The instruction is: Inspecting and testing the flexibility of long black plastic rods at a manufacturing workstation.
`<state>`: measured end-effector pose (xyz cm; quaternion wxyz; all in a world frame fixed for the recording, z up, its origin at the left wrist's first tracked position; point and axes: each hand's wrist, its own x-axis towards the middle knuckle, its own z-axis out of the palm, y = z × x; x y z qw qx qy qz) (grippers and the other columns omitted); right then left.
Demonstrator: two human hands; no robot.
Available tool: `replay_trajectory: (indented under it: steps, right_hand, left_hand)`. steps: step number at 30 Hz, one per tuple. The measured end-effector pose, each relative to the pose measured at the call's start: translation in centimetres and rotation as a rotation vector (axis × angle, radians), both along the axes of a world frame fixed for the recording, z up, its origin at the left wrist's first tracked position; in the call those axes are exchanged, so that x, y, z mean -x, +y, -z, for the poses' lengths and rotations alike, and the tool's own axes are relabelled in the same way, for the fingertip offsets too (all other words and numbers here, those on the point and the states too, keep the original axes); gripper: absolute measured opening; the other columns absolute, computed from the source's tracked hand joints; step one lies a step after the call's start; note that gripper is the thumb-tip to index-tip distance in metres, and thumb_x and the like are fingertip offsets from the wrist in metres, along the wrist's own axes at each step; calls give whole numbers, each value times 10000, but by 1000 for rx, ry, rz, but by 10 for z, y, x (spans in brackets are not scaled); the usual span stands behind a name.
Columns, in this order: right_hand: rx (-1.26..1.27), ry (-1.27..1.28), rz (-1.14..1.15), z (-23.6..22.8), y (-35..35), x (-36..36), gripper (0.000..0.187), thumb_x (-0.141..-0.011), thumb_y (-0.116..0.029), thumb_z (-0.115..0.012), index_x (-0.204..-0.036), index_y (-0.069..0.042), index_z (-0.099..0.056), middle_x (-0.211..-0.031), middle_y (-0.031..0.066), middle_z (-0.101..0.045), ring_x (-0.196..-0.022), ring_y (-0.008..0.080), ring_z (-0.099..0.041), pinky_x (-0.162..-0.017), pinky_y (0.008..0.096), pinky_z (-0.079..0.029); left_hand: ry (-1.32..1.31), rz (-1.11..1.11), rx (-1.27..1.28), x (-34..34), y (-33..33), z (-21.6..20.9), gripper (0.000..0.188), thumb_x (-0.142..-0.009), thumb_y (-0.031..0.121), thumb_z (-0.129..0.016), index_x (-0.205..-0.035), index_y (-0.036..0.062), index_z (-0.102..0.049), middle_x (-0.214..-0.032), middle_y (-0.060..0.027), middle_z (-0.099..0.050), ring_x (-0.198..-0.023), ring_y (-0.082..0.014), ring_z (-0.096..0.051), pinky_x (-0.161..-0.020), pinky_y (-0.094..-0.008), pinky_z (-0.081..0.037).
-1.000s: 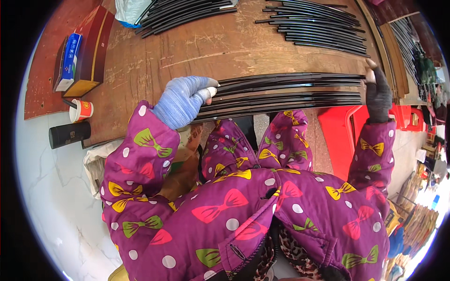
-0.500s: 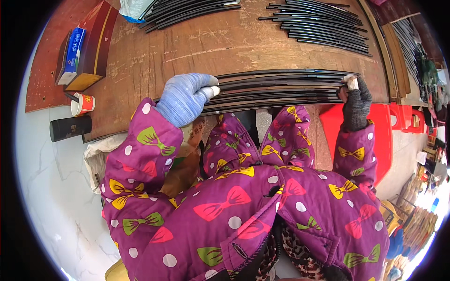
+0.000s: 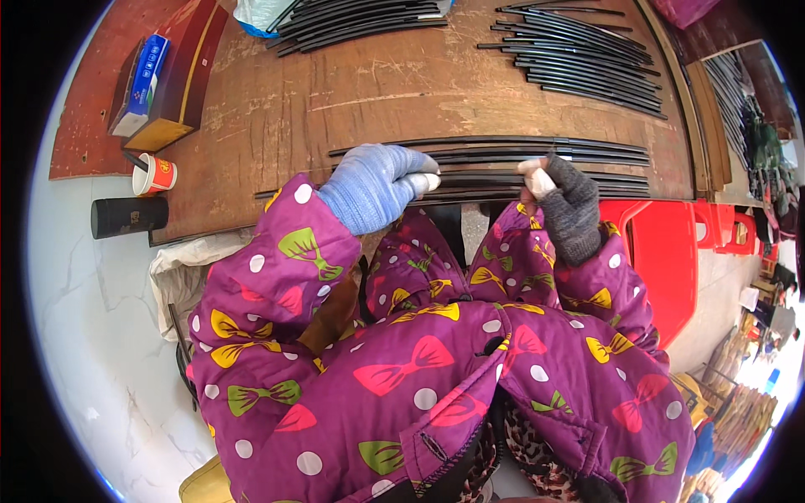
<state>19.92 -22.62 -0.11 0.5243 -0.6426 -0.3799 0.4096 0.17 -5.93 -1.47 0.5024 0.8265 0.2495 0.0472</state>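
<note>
At the table's near edge lies a loose row of long, thin black rods (image 3: 495,154), running left to right. My left hand (image 3: 369,186), in a light blue knit glove with whitish fingertips, pinches a black rod at the row's near side. To its right, my right hand (image 3: 563,201) wears a dark grey glove with bare fingers and white wrapping on a fingertip. Its thumb and fingers close on the same rod, a short stretch of which shows between the hands. The palms hide parts of the rods beneath.
Two more piles of black rods lie farther back, a left pile (image 3: 360,25) beside a plastic bag and a right pile (image 3: 587,63). A dark red box (image 3: 180,75), a paper cup (image 3: 154,175) and a black cylinder (image 3: 128,216) stand left. Red plastic stools (image 3: 662,260) are at right.
My right hand has moved left from the rods' right end toward their middle. My left hand has shifted right, so the hands are closer together.
</note>
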Motion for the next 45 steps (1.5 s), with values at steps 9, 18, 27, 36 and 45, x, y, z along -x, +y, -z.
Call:
replay_trajectory:
  steps: [9,18,27,36,45]
  right_hand:
    - [-102,91,226,-1,-33,-86,188,-845,-208,-524,-890,-29,-563,-592,6,-479,-495,84,-411,-465,222,-330]
    - [-119,241,250,16,-44,-97,166,-855,-184,-518,-892,-26,-552,-597,8,-464,-496,86,-394,-475,227,-332]
    - [-93,204,308,24,-51,-96,149,-855,-173,-517,-886,-30,-546,-593,5,-461,-499,85,-396,-475,226,-331]
    - [-110,213,342,24,-50,-100,152,-853,-172,-521,-884,-25,-546,-592,11,-462,-494,87,-397,-474,222,-332]
    - [-179,143,375,17,-53,-145,144,-852,-134,-508,-896,-3,-550,-610,26,-464,-505,95,-384,-474,232,-329]
  left_hand:
    - [282,-98,124,43,37,-1,182,-806,126,-563,-897,-21,-620,-683,-31,-590,-594,-83,-522,-577,-234,-447]
    - [376,-155,201,45,36,0,270,-778,271,-624,-877,20,-644,-625,-52,-585,-577,-116,-528,-566,-283,-443]
    - [116,-342,234,46,16,-9,173,-736,122,-655,-848,-9,-639,-695,-29,-611,-616,-55,-524,-538,-208,-419]
    - [83,-358,241,42,19,-3,179,-743,113,-648,-873,-9,-640,-741,-50,-629,-651,-75,-540,-587,-220,-439]
    - [22,-376,164,42,34,-2,176,-756,104,-617,-891,-7,-634,-667,-7,-581,-535,-38,-462,-483,-190,-368]
